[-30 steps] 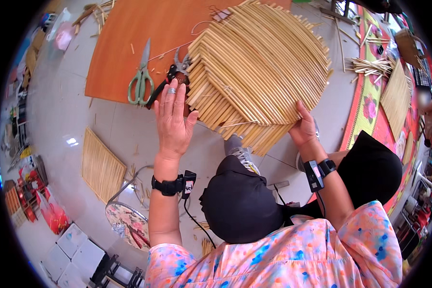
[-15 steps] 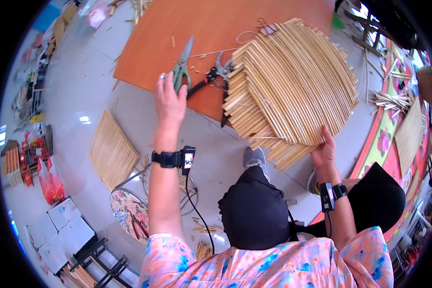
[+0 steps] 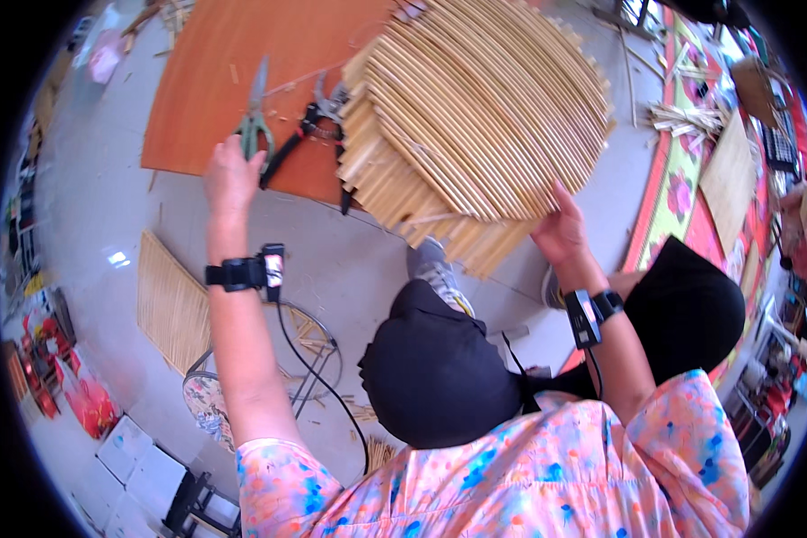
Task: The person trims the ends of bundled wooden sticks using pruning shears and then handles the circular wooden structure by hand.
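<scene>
My right hand (image 3: 560,229) grips the lower right edge of a panel of straw-coloured sticks (image 3: 484,108), laid side by side and roughly rounded. Part of a second stick layer (image 3: 394,184) juts out beneath its lower left side, crossed by thin string. The panel is tilted above the near edge of an orange-brown board (image 3: 215,81). At the left, my left hand (image 3: 231,175) has its fingers and thumb closed at the handles of green-handled scissors (image 3: 256,125), which lie with their blades pointing away. Pruning shears (image 3: 309,125) with dark red-and-black handles rest between the scissors and the panel.
On the tiled floor at left lies a diamond-shaped stick panel (image 3: 172,300), beside a round-framed stool (image 3: 211,408) with a floral seat. A floral mat (image 3: 659,188) runs along the right, with loose sticks (image 3: 688,118) and another panel (image 3: 731,179). Sticks are scattered below.
The whole view has shifted, so the board and panel sit further left and higher. My left fingers have curled in at the scissors' handles. My right hand keeps its hold on the panel.
</scene>
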`<action>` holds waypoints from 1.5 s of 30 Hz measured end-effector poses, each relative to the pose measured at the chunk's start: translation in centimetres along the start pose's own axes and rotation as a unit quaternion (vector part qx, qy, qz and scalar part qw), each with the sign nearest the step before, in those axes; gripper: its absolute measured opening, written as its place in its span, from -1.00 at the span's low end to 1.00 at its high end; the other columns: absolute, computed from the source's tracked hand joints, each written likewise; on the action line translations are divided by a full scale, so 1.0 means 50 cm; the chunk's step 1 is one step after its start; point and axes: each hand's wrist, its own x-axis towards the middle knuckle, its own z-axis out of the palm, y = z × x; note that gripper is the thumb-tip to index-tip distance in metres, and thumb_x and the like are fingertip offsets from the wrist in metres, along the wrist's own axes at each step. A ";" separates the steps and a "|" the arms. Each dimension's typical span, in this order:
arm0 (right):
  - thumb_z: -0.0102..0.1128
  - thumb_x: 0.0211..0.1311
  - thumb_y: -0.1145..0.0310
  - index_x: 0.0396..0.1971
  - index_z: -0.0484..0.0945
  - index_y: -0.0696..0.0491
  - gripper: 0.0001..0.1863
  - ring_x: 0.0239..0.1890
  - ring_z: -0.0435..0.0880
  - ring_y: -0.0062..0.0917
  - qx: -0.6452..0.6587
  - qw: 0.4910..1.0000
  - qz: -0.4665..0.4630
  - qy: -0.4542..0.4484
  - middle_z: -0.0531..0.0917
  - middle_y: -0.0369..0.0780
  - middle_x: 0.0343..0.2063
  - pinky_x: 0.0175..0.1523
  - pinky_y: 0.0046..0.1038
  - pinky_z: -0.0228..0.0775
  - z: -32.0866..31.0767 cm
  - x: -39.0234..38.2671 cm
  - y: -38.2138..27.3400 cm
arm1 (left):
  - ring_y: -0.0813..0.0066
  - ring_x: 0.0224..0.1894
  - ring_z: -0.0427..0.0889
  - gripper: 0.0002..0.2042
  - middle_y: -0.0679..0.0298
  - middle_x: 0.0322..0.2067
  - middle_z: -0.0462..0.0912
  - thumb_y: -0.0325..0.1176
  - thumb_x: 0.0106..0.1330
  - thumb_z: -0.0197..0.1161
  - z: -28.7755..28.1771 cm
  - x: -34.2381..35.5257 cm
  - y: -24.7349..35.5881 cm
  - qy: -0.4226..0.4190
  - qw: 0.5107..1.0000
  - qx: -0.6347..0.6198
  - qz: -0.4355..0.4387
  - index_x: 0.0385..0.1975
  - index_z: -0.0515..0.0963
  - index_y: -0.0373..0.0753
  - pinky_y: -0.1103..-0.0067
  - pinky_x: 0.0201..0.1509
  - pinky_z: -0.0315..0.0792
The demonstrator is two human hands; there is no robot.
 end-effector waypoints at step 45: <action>0.00 0.42 0.12 0.21 0.29 0.07 -0.51 0.18 0.49 -0.42 -0.004 1.000 0.001 -0.022 0.49 -0.20 0.13 0.23 -0.28 0.39 0.033 -0.041 0.038 | -0.14 -0.50 0.43 -0.78 -0.04 -0.62 0.45 -0.29 0.06 0.30 -0.199 -0.180 0.252 -0.466 0.843 -0.124 0.238 -0.39 0.47 -0.27 0.29 -0.43 0.36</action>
